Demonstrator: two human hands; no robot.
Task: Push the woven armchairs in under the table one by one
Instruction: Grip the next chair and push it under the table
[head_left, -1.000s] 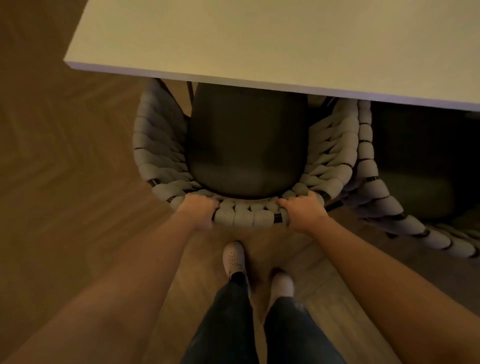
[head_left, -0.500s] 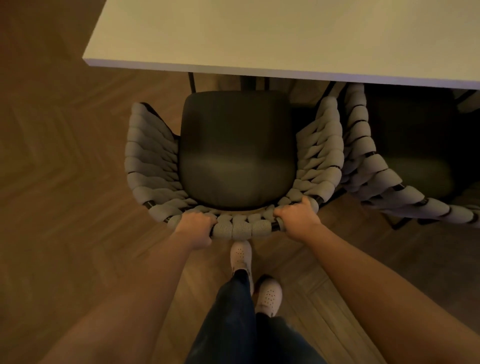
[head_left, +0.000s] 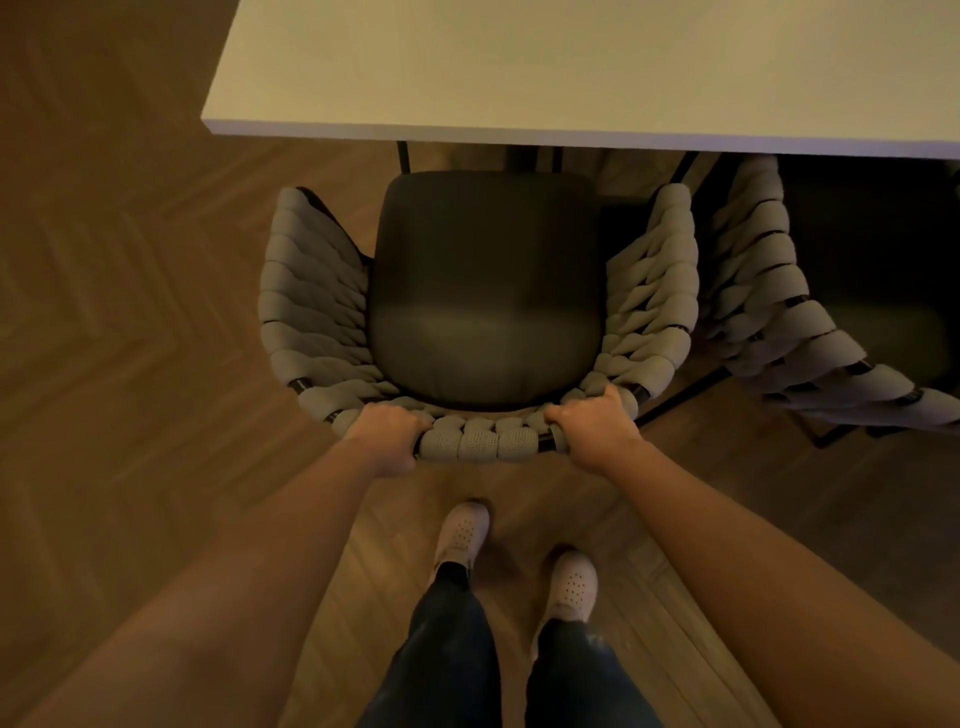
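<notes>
Herringbone wooden floor (head_left: 130, 312) runs beneath a white rectangular surface (head_left: 571, 67); the grey woven-rope armchair with a dark seat cushion (head_left: 488, 291) stands with its seat front near the surface's near edge, almost wholly outside it. A second woven armchair (head_left: 779, 312) stands just beside it on the right. Left hand (head_left: 387, 436) and right hand (head_left: 592, 431) grip the backrest's top rail either side of its middle, fingers (head_left: 605, 402) curled over the weave. In my judgement the chair's front-to-back axis points straight away from both hands toward the surface, equally near each, so an even forward push is called for.
</notes>
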